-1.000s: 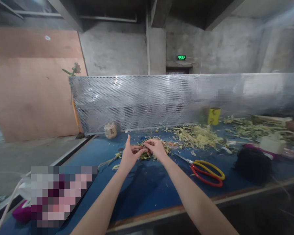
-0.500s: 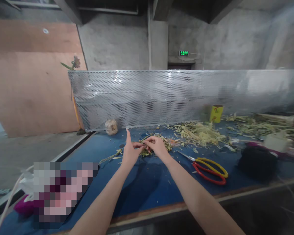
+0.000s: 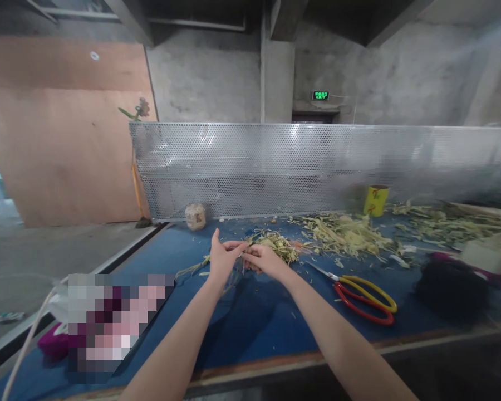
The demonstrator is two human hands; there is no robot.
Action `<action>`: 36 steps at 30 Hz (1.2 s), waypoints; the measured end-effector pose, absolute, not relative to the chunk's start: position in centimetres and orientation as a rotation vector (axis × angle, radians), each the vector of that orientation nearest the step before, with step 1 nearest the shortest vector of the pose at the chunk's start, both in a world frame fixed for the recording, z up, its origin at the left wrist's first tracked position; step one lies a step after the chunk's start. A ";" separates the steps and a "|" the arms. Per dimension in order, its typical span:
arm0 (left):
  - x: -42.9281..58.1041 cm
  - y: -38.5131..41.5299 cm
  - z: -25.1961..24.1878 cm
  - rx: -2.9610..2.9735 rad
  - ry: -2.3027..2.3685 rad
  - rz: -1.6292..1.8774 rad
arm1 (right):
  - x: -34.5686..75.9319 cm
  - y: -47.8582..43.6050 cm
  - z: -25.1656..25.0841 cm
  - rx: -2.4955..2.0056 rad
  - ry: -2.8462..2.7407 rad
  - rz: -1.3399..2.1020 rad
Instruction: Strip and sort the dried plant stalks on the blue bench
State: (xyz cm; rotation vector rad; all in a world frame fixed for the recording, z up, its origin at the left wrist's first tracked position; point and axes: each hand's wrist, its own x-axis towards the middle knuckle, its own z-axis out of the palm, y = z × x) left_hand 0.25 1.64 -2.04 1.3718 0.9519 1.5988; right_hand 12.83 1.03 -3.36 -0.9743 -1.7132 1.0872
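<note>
My left hand (image 3: 224, 258) and my right hand (image 3: 265, 260) meet above the blue tabletop, fingertips almost touching. Between them they pinch thin dried plant stems (image 3: 232, 278), whose ends hang below my left hand. One finger or thumb of my left hand points up. Just behind my right hand lies a small heap of dried, yellow-green plant pieces (image 3: 281, 245). Longer loose stems (image 3: 191, 268) stretch out to the left of my left hand. Exactly what sits between the fingertips is partly hidden by the fingers.
Scissors (image 3: 359, 292) with red and yellow handles lie right of my hands. Behind them spreads a pale pile of plant strips (image 3: 342, 233), near a yellow roll (image 3: 376, 200). A black bundle (image 3: 451, 287) is at right. A perforated metal panel (image 3: 250, 167) borders the table's back.
My fingers have shifted slightly, and stems now show hanging beneath my left hand. The camera view has turned a little left, moving the whole scene rightward.
</note>
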 end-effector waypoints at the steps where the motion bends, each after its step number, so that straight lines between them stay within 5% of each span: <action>1: 0.2 1.7 -2.1 1.357 0.948 1.592 | 12.9 1.0 -3.4 -1.000 -1.706 1.066; 21: -0.1 1.7 -2.5 1.560 1.009 1.669 | 13.3 -0.4 -2.4 -1.301 -2.193 0.460; 28: -0.5 2.5 -2.9 1.262 1.073 1.661 | 13.5 -1.2 -1.5 -1.417 -2.283 -0.122; 36: -0.5 2.5 -2.8 1.205 1.090 1.666 | 13.8 -0.5 -2.2 -0.948 -2.297 0.444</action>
